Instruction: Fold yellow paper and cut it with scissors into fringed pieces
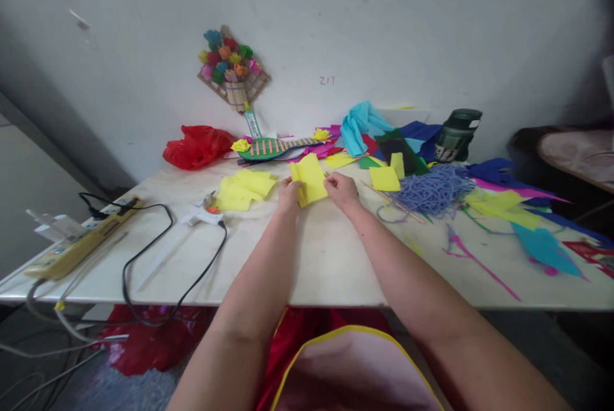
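Yellow crepe-like paper, a small roughly rectangular sheet (311, 179), is what I see held between two bare hands as I watch remotely through the head camera. It is in the middle of the white-topped desk (330, 270), nearer the back edge than the front; I cannot tell whether its lower edge touches the surface.

The left hand (289, 195) pinches the sheet's left side, thumb and fingers together on it. The right hand (343, 188) has its fingertips closed at the right side, apparently clamped on the paper too.

I judge the sheet to be very light, soft and limp, not slippery, but easy to tear or crease. I would take hold lightly at two opposite sides, as here, keeping it just taut.

Its yellow is bright and matt, the outline a little uneven, with a fold or curl along the left side.

Towards the desk's left edge lie a loose pile of matching yellow paper (247, 188) and a white glue gun (204, 214). Towards the back right corner sit a flat yellow square (384, 179) and a tangled heap of lavender yarn (432, 190).
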A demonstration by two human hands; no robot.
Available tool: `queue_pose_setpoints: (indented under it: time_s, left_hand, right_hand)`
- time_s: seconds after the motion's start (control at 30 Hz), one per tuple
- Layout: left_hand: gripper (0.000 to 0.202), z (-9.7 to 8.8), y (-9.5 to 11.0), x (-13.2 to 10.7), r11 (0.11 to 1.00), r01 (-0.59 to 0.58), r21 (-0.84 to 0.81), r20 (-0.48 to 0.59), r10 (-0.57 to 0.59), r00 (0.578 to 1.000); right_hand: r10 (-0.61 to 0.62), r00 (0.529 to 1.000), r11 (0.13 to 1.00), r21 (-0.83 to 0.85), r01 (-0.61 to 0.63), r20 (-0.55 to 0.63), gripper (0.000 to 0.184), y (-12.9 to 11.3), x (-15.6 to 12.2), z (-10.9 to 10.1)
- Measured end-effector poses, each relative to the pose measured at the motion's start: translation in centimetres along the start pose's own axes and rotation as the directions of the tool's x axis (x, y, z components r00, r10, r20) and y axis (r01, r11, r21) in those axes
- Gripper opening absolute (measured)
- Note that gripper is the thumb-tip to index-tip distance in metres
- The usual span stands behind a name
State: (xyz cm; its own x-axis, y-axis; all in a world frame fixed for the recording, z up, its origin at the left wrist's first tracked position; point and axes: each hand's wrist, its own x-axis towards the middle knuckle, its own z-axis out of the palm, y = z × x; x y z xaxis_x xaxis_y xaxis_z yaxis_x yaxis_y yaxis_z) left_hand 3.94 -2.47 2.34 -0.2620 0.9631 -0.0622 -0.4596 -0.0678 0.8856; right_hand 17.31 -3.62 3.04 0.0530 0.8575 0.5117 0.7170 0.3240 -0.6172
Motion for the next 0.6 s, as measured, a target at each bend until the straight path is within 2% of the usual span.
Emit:
queue_pose_setpoints:
  time_s: [0.23, 0.4, 0.5, 0.6]
  left_hand:
    - [0.022, -0.3, 0.3, 0.2, 0.999, -0.024, -0.023, -0.019, 0.024, 1.0]
    - [0.018, -0.9, 0.2, 0.5, 0.996, -0.062, -0.059, 0.08, 0.066, 0.995]
    - [0.019, -1.0, -0.1, 0.8, 0.99, -0.122, -0.077, 0.082, 0.128, 0.988]
    - [0.021, -1.0, -0.2, 1.1, 0.98, -0.188, -0.066, 0.072, 0.193, 0.979]
  right_hand:
    - [-0.003, 0.998, 1.0, 0.011, 0.003, -0.066, 0.019, 0.4, 0.1, 0.2]
    - [0.016, 0.995, 1.0, 0.004, -0.016, -0.099, 0.019, 0.6, 0.2, 0.2]
    - [0.03, 0.993, 0.997, 0.074, -0.022, -0.113, 0.019, 0.9, 0.4, 0.4]
    - [0.1, 0.991, 0.971, 0.225, -0.078, -0.09, 0.019, 1.1, 0.5, 0.7]
